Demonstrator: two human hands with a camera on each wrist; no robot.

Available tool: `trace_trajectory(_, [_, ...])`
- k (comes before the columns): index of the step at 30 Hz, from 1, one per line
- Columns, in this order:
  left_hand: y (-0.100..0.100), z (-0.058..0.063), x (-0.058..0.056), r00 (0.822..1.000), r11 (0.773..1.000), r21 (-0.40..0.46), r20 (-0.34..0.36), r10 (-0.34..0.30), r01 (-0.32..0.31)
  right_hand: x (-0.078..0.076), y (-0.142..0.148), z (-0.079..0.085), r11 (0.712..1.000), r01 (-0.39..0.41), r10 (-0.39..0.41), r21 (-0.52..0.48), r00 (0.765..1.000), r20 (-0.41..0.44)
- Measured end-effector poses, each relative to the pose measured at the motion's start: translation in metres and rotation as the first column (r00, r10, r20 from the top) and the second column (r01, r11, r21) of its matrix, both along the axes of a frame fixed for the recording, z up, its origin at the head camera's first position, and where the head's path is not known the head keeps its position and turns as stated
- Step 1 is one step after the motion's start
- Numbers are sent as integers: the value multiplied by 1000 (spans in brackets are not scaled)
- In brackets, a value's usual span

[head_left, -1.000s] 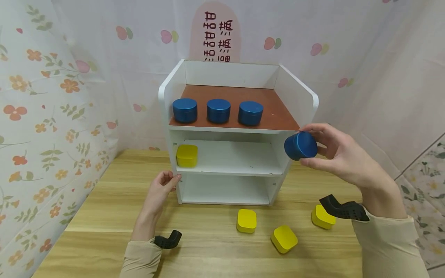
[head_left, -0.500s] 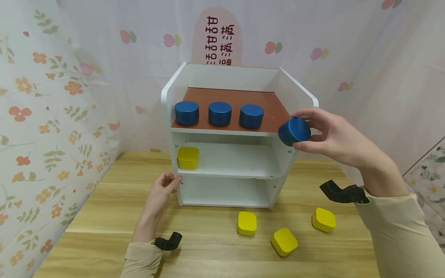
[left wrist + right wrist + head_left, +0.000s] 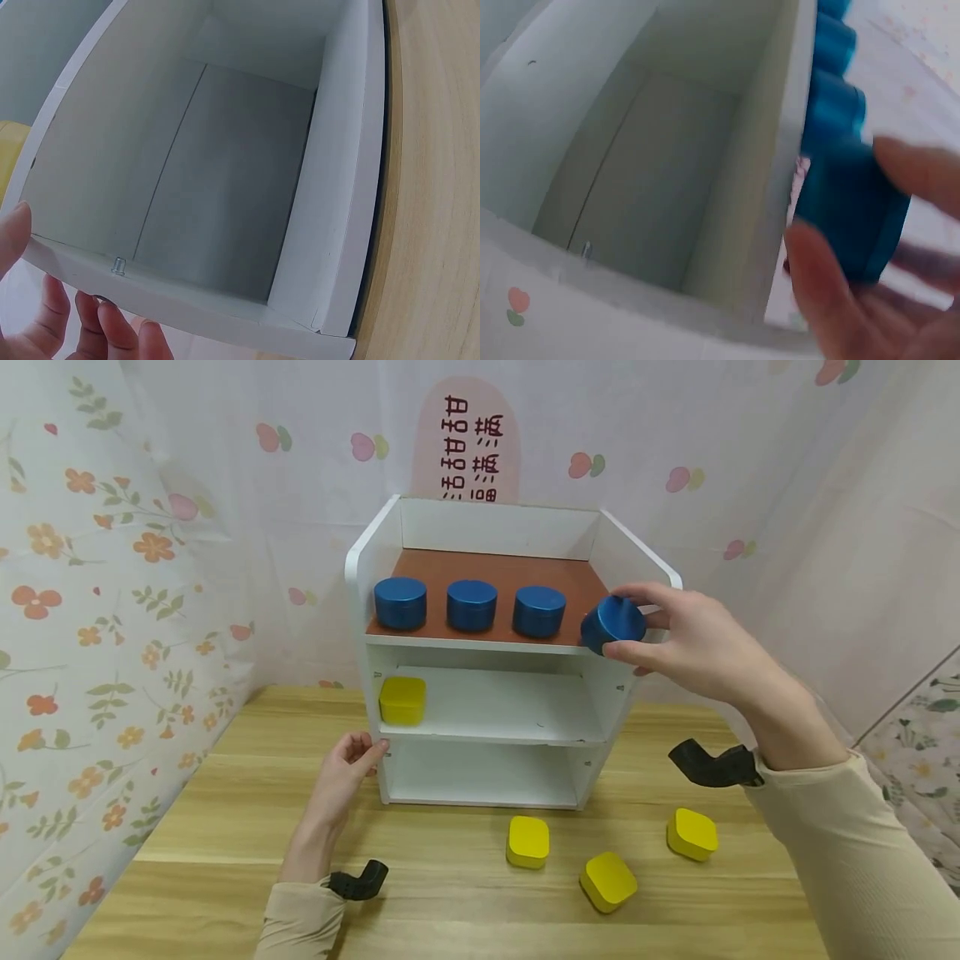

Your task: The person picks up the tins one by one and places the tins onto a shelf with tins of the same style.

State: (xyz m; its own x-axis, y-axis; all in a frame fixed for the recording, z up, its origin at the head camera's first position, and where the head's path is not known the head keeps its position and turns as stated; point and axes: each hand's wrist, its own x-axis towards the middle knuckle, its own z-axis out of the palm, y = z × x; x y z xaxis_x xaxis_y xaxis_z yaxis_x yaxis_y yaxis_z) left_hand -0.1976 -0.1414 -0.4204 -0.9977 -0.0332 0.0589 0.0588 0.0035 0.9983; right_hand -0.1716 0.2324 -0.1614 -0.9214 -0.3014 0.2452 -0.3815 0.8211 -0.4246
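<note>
A blue tin (image 3: 609, 625) is leaning, pinched in the right hand (image 3: 697, 639), at the near right of the brown top board (image 3: 495, 568); I can't tell whether they're touching. Three blue tins (image 3: 471, 607) are standing leftward. This is seemingly becoming a placement, calling for levelling, then letting go. The left hand (image 3: 347, 768) is gripping the white unit's (image 3: 495, 768) left edge.

Characters (image 3: 454, 446) 甜甜 and 满满 stand on the pink patch (image 3: 426, 456) of the curtain (image 3: 630, 410).
</note>
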Motion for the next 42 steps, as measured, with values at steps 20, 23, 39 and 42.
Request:
trace_trajectory(20, [2, -1, -1, 1000, 1000, 3, -5, 8, -8, -7, -24, -1, 935, 292, -251, 199, 945, -209])
trace_trajectory(23, [3, -1, -1, 1000, 1000, -1, -7, 8, -8, -8, -22, -3, 934, 289, -250, 209, 949, -194])
trace_trajectory(39, [0, -1, -1, 1000, 1000, 5, 2, 3, -3, -2, -22, -19, 961, 242, -210, 130, 953, -219])
trace_trajectory(42, [0, 0, -1, 1000, 1000, 4, 3, 3, -3, 3, -24, -19, 963, 250, -221, 103, 947, -232])
